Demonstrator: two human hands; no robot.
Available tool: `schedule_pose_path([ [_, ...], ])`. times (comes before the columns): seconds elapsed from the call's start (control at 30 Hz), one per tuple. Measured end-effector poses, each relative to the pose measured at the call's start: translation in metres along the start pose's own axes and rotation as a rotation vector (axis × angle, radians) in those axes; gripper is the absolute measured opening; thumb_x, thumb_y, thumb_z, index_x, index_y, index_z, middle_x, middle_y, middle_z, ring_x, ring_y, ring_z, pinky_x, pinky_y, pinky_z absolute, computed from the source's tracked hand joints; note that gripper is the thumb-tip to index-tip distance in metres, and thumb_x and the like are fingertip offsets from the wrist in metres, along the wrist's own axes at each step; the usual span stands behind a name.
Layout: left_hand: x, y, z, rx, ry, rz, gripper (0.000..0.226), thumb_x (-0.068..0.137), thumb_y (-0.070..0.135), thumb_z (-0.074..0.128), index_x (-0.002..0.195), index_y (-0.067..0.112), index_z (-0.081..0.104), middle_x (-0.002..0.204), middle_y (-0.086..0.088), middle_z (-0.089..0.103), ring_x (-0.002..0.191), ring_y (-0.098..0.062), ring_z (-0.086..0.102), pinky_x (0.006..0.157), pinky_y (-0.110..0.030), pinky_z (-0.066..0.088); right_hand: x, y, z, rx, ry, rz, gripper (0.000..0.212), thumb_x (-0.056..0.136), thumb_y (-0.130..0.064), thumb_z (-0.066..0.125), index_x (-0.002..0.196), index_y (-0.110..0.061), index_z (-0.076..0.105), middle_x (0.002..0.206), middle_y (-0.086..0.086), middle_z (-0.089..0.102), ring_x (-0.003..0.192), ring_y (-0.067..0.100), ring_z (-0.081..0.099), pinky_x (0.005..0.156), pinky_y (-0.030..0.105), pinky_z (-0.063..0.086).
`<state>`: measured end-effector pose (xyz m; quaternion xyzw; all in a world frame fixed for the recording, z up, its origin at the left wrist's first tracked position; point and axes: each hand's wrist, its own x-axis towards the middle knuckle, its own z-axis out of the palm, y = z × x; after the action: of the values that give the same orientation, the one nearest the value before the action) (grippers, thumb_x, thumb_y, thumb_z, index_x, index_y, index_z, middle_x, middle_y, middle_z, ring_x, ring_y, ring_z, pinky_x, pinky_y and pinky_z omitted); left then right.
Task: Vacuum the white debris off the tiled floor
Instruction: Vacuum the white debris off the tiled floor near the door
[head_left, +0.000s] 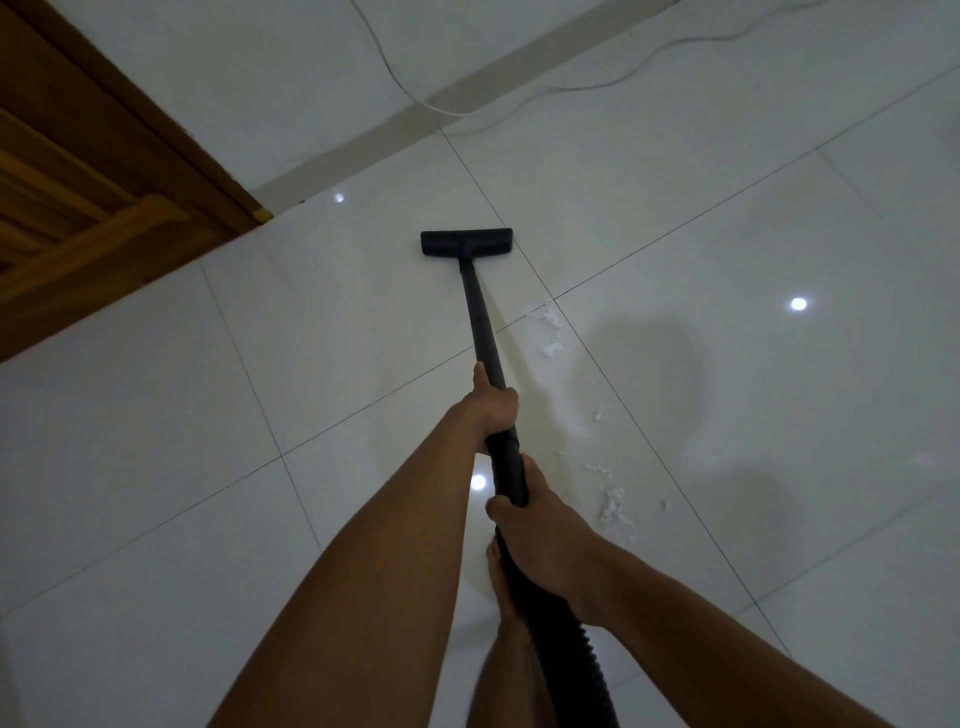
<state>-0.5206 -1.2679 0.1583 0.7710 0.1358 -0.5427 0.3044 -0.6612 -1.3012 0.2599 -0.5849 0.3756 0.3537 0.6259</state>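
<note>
The wand (485, 332) is clasped, fully encircled, by left hand (493, 408) and right hand (535, 525). White debris (550, 332) is scattered just right of the wand; a white cable (441, 106) is laid beyond its nozzle (466, 242), a wooden door (78, 171) to its left.

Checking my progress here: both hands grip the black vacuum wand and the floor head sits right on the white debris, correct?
Not quite. Both the left hand and right hand grip the wand, but the floor head rests on bare tile beyond the white debris, which lies right of the wand, as the head view shows.
</note>
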Motion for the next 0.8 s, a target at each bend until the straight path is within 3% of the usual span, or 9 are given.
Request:
schedule_pose_path([
  [0.13,-0.020,-0.027,0.023,-0.032,-0.006,-0.003,0.074,0.106,0.022,0.035,0.156,0.038,-0.017,0.126,-0.012,0.050,0.079,-0.022,0.057,0.067,-0.038,0.054,-0.021,0.033,0.005,0.010,-0.011,0.016,0.058,0.107,-0.024,0.042,0.156,-0.041,0.014,0.078,0.008,0.062,0.040,0.006,0.057,0.042,0.019,0.048],
  [0.3,-0.044,-0.069,0.055,-0.051,-0.011,-0.006,0.074,0.106,0.025,0.035,0.156,0.039,-0.018,0.126,-0.012,0.051,0.085,-0.024,0.058,0.085,-0.045,0.057,-0.049,0.080,0.015,0.050,-0.064,0.026,0.058,0.107,-0.023,0.042,0.154,-0.045,0.014,0.078,0.015,0.063,0.044,0.015,0.058,0.047,0.028,0.053],
  [0.4,-0.058,-0.093,0.071,-0.053,-0.013,-0.013,0.073,0.106,0.027,0.034,0.156,0.039,-0.019,0.127,-0.011,0.050,0.082,-0.023,0.057,0.081,-0.043,0.056,-0.066,0.106,0.021,0.076,-0.087,0.015,0.059,0.107,-0.020,0.042,0.153,-0.044,0.014,0.066,0.008,0.060,0.047,0.017,0.056,0.048,0.029,0.053],
  [0.53,-0.074,-0.121,0.084,-0.035,-0.016,-0.014,0.073,0.107,0.028,0.034,0.155,0.038,-0.020,0.132,-0.014,0.050,0.084,-0.024,0.057,0.080,-0.042,0.054,-0.079,0.137,0.036,0.008,-0.063,-0.017,0.060,0.105,-0.022,0.041,0.155,-0.041,0.014,0.075,0.010,0.060,0.063,0.023,0.060,0.066,0.039,0.055],
  [0.67,-0.086,-0.150,0.092,-0.043,-0.017,-0.013,0.073,0.107,0.028,0.035,0.156,0.038,-0.018,0.135,-0.014,0.048,0.083,-0.023,0.056,0.078,-0.041,0.055,-0.095,0.161,0.053,0.111,-0.080,0.040,0.058,0.106,-0.022,0.041,0.151,-0.049,0.015,0.065,0.011,0.059,0.050,0.022,0.059,0.050,0.032,0.054],
  [0.8,-0.098,-0.181,0.107,-0.055,-0.024,-0.008,0.074,0.107,0.025,0.035,0.156,0.039,-0.018,0.123,-0.011,0.048,0.078,-0.023,0.057,0.057,-0.035,0.051,-0.105,0.194,0.069,0.119,-0.056,0.070,0.057,0.106,-0.025,0.042,0.149,-0.053,0.017,0.071,0.013,0.058,0.049,0.020,0.059,0.046,0.030,0.051],
])
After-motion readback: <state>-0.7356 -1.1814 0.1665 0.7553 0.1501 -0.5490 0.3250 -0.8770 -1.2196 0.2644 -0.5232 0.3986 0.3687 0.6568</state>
